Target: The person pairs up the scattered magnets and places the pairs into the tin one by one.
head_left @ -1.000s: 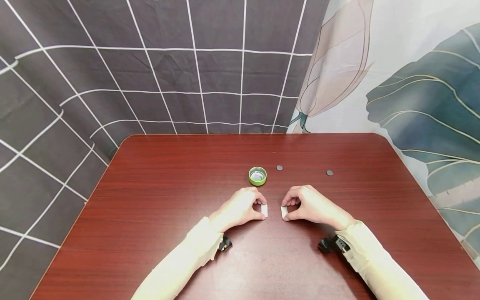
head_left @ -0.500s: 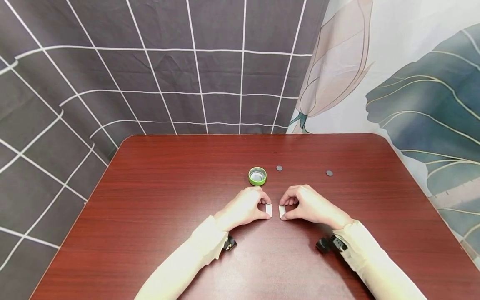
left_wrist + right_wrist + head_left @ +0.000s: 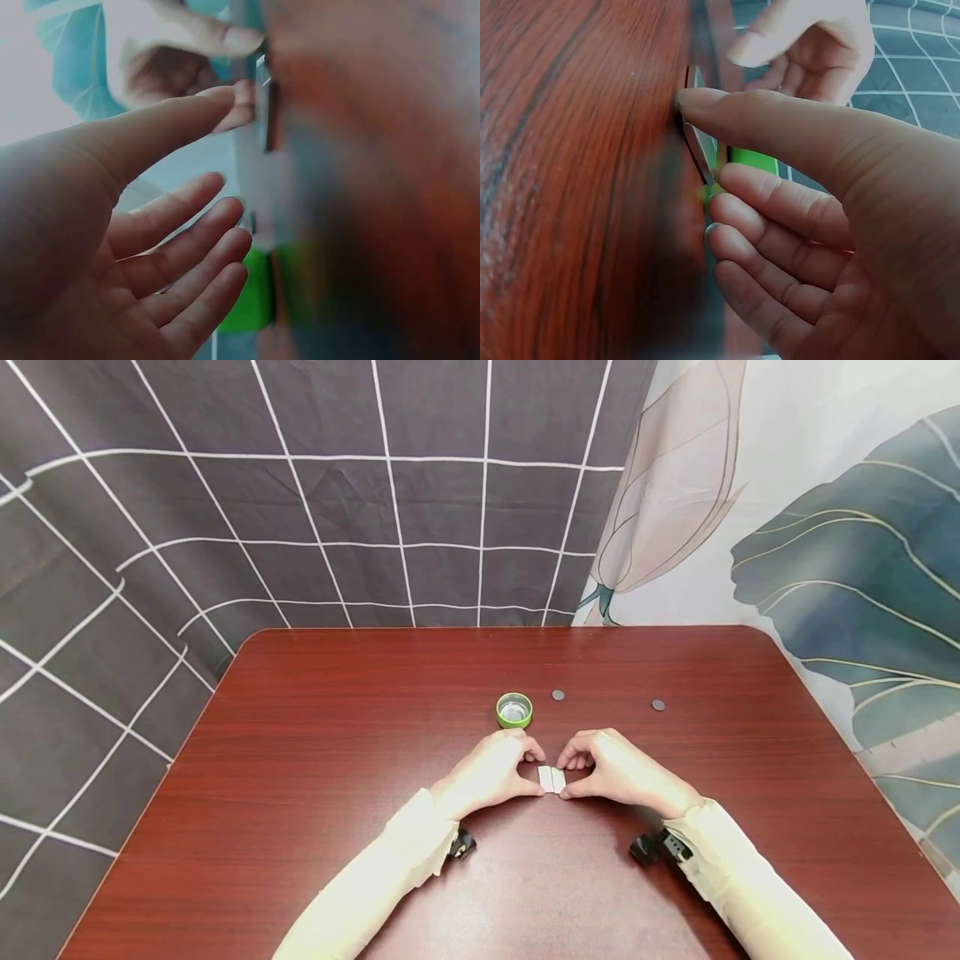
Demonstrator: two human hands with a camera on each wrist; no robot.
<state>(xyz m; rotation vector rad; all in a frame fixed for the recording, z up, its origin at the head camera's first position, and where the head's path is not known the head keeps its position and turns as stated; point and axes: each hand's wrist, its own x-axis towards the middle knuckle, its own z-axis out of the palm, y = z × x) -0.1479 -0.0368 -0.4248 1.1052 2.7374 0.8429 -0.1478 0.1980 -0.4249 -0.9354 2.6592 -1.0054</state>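
Note:
Two small white rectangular pieces lie side by side on the table in the head view, their long edges together. At the left white piece (image 3: pixel 546 779), my left hand (image 3: pixel 491 770) has thumb and fingers spread apart, holding nothing. Across from it, my right hand (image 3: pixel 618 768) pinches the right white piece (image 3: pixel 558 779) by its two ends between thumb and fingers. The right wrist view shows my thumb (image 3: pixel 705 101) against the thin flat piece (image 3: pixel 699 142). What is on the pieces' undersides is hidden.
A round green tin (image 3: pixel 513 722), uncovered with a silvery inside, stands just beyond my left hand. Two small grey discs lie farther back, the nearer-left disc (image 3: pixel 558 695) beside the tin and the other disc (image 3: pixel 657 705) to the right. A dark-red wooden table (image 3: pixel 360 718) carries everything.
Both hands moved inward, each with a white piece, until the two pieces met side by side. My left fingers then came off the left piece.

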